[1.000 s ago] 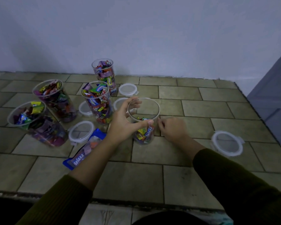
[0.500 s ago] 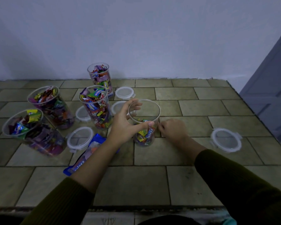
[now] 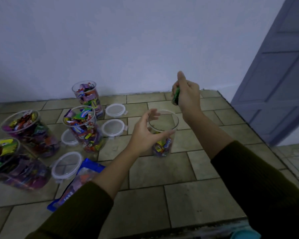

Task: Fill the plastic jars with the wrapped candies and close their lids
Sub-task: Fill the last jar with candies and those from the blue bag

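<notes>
A clear plastic jar (image 3: 169, 121) stands upright on the tiled counter with a few wrapped candies at its bottom. My left hand (image 3: 145, 133) grips its upper wall, thumb in front and fingers behind the rim. Above and behind the jar, my right hand (image 3: 186, 92) is raised and holds a green wrapped candy (image 3: 176, 95). Several other open jars stand at the left, full of candies, such as the nearest one (image 3: 83, 128) and the far one (image 3: 88, 97). Loose white lids (image 3: 115, 110) (image 3: 113, 128) (image 3: 66, 165) lie among them.
A blue candy bag (image 3: 79, 181) lies open on the counter, partly under my left forearm. The tiled counter (image 3: 162, 195) ends at a front edge below and a right edge, next to a grey-blue door (image 3: 280, 75). A white wall runs behind.
My right hand has lifted from the counter beside the jar to above it, now holding a green candy. The view has shifted left, and the lid at the right is out of sight.
</notes>
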